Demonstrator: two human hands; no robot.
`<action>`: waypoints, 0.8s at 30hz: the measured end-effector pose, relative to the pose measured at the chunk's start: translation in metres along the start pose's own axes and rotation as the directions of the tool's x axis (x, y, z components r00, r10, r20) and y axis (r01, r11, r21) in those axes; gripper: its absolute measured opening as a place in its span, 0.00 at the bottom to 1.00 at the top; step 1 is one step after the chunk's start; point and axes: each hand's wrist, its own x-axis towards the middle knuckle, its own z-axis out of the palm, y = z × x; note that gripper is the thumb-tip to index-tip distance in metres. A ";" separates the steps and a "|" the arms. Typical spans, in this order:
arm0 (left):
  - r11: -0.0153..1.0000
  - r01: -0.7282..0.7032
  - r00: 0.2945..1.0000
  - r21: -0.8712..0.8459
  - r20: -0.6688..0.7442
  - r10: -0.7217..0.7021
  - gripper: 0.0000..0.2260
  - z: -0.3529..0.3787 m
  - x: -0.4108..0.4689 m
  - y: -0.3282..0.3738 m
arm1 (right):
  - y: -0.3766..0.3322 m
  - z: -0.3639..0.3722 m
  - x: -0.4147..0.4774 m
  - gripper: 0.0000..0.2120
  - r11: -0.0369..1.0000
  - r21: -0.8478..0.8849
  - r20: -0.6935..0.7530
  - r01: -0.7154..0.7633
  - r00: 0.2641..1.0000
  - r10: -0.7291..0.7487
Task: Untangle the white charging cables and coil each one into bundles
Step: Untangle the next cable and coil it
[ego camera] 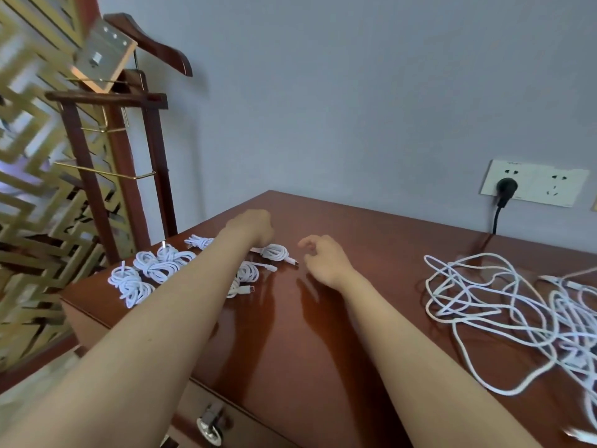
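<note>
Glossy brown worktop [290,344] held finished bundles [161,263] by the left hand [255,227], fingers curled, grip unclear, likely kept apart from tangled cables [484,302] well right of the slack, empty fingers [307,243] of the right hand [323,258].

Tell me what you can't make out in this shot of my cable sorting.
Head view:
1. Fingers of the left hand: hidden by its own back, so whether it holds the nearest bundle is unclear.
2. Count of coiled bundles: the left forearm covers some.
3. Extent of the tangled cables: cut off by the right edge.
4. Detail of the drawer handle: blurred, near the bottom edge.
</note>
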 end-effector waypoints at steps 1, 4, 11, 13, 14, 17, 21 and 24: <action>1.000 -0.013 1.000 -0.001 0.005 0.014 0.08 -0.002 -0.003 0.007 | 0.002 -0.009 -0.003 0.17 1.000 -0.024 0.007 -0.003 1.000 0.003; 0.997 -0.058 0.998 -0.046 0.026 0.060 0.10 -0.007 -0.011 0.030 | 0.011 -0.037 -0.020 0.15 0.996 -0.079 0.034 -0.029 0.999 0.032; 0.963 -0.204 0.972 -0.175 0.078 0.221 0.07 -0.003 -0.042 0.095 | 0.040 -0.087 -0.069 0.13 0.979 -0.173 -0.013 -0.106 0.994 0.105; 0.946 -0.252 0.955 -0.206 0.105 0.278 0.09 -0.002 -0.056 0.116 | 0.047 -0.103 -0.085 0.13 0.975 -0.188 -0.040 -0.117 0.993 0.112; 0.936 -0.275 0.945 -0.220 0.117 0.305 0.11 -0.003 -0.065 0.127 | 0.050 -0.112 -0.092 0.13 0.973 -0.199 -0.050 -0.120 0.992 0.112; 0.902 -0.342 0.913 -0.264 0.131 0.385 0.13 -0.005 -0.085 0.157 | 0.061 -0.139 -0.114 0.13 0.961 -0.246 -0.055 -0.128 0.991 0.118; 0.853 -0.418 0.863 -0.311 0.158 0.480 0.11 -0.001 -0.108 0.193 | 0.078 -0.173 -0.142 0.12 0.940 -0.284 -0.073 -0.186 0.982 0.172; 0.831 -0.492 0.816 -0.259 0.196 0.544 0.11 0.008 -0.122 0.217 | 0.092 -0.191 -0.160 0.11 0.922 -0.299 -0.082 -0.244 0.970 0.230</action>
